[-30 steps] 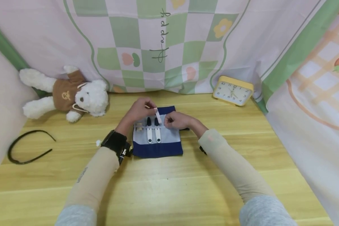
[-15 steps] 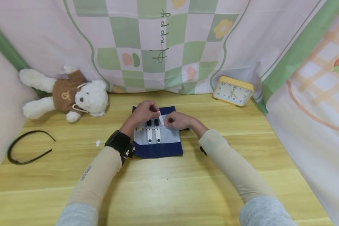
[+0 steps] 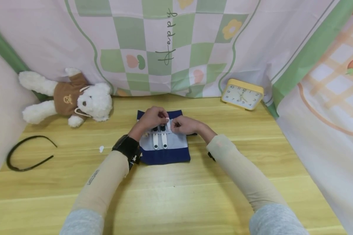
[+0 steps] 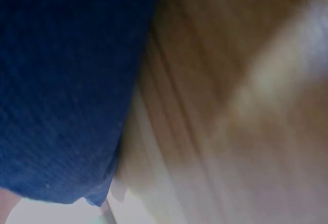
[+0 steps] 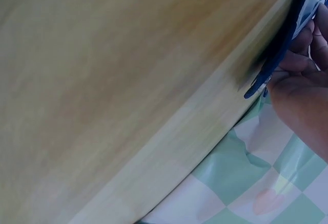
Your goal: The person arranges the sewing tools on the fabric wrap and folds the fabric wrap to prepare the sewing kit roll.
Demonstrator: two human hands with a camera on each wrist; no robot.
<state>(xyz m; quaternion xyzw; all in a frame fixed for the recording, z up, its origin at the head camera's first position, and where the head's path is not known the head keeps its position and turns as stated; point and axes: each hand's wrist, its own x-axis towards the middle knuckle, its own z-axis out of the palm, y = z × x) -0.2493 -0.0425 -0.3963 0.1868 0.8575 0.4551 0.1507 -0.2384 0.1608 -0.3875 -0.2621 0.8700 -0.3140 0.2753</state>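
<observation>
A navy and grey cloth tool roll lies spread on the wooden table in the head view. Two white tools with black upper ends sit side by side under its thin elastic band. My left hand pinches the top of a slim white stick, which stands nearly upright with its lower end at the band. Close on its right, my right hand has curled fingers pinching at the band. The right wrist view shows the right-hand fingers at the blue cloth edge; the left wrist view shows only cloth and table.
A white plush bear in a brown top lies at the back left, with a black headband nearer the front. A small white piece lies left of the roll. A yellow clock stands at the back right, before a patterned curtain.
My left hand has moved a little right and down with the white stick, which has gone from tilted to nearly upright beside my right fingers. The right hand has stayed put.
</observation>
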